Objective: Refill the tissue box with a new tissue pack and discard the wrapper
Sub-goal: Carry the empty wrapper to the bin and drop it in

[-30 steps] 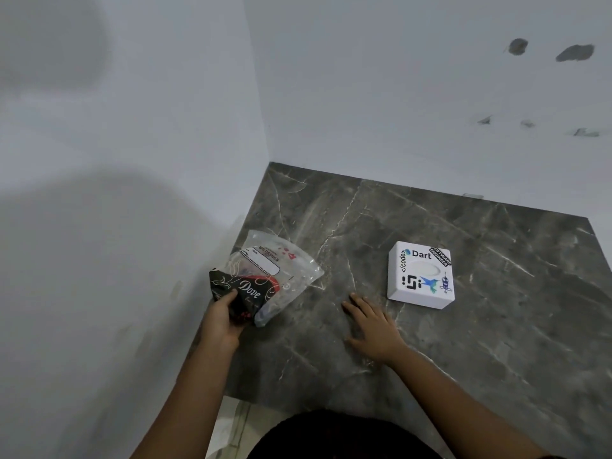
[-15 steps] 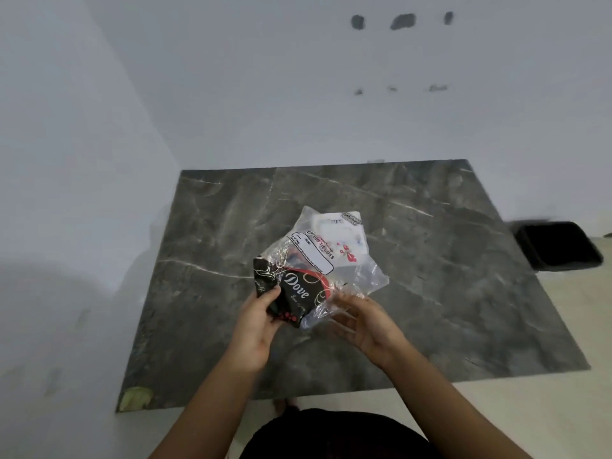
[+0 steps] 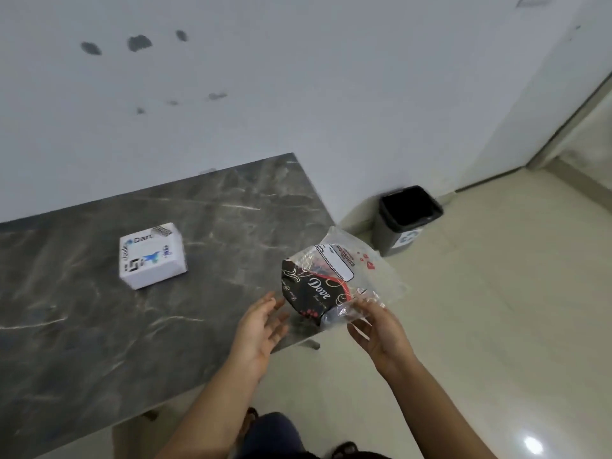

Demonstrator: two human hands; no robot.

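Note:
The empty tissue wrapper (image 3: 326, 279), clear plastic with a black "Dove" panel and a white label, hangs over the table's right front corner. My right hand (image 3: 377, 329) pinches its lower edge. Just to its left, my left hand (image 3: 265, 324) is apart from the wrapper, palm up and fingers spread, holding nothing. The white tissue box (image 3: 151, 256), covered in stickers, rests on the dark marble table (image 3: 99, 326) to the left of both hands.
A grey waste bin (image 3: 402, 220) with a black liner stands on the beige floor by the wall, beyond the table's right end. The white wall runs behind the table. My feet show at the bottom edge.
The wrapper passed from my left hand to my right hand, and the left hand let go. My view swung right, bringing the bin closer into view and the box to the left.

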